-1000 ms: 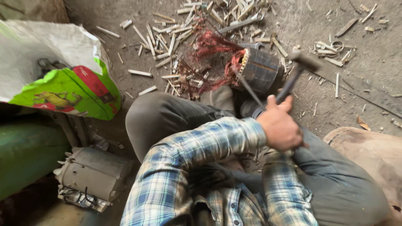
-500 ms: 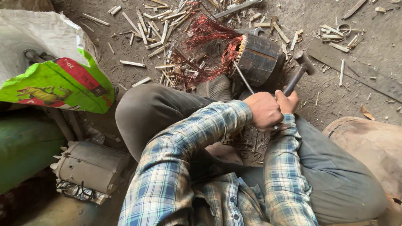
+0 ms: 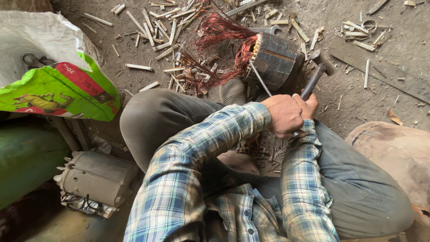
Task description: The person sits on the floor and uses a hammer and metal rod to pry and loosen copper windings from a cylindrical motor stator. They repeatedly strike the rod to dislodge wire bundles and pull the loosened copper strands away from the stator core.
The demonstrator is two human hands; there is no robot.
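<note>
The left hand [image 3: 283, 115] covers most of the right hand [image 3: 309, 105], so only its fingers show. The bottom of the hammer [image 3: 316, 76] handle is hidden in the hands. The thin rod [image 3: 260, 79] disappears under the left hand.

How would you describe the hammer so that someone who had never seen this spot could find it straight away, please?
Start at the dark round motor core with red copper wire spilling from it, on the dirt floor in front of the seated person. Just right of it is the hammer, its handle gripped by the right hand. Unlike the thin straight rod in the left hand, it has a thick handle and a blocky metal head.
</note>
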